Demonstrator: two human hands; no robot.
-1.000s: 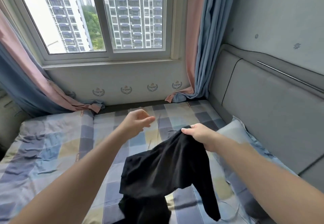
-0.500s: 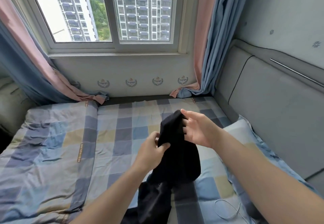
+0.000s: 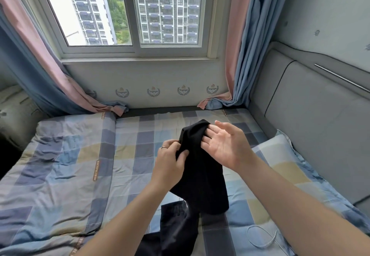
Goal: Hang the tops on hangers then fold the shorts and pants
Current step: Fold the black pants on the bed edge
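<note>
Head view: both bare forearms reach forward over a bed, hands close together and raised above the mattress. Left hand (image 3: 170, 162) pinches a fold of a black garment (image 3: 202, 175), thumb pressed over the cloth and the other fingers curled behind its left edge; a thin ring (image 3: 163, 147) shows on one finger. Right hand (image 3: 224, 145) sits just right of the left, palm turned up and toward the camera, fingers fairly straight and spread, thumb standing apart; its fingertips (image 3: 208, 135) touch the upper right side of the black cloth without curling round it. The garment bunches into a rounded peak between the two hands and hangs down below them as a loose dark sheet, lower edge near the bed; top or bottoms, cannot tell from this bundle. Directly below the hands, nearer the camera, a dark navy garment (image 3: 176, 231) with stitched seams lies crumpled on the checked bedsheet (image 3: 70, 165), apart from either hand; whether the hanging cloth touches it is unclear. A white cable (image 3: 260, 239) loops on the sheet under the right forearm. A checked pillow (image 3: 280, 155) lies to the right of the right hand, against a grey padded headboard (image 3: 320, 125). Beyond the hands, a window (image 3: 130, 15) shows tower blocks and trees, with pink and blue curtains (image 3: 246, 45) hanging at both sides and trailing onto the far edge of the bed.
</note>
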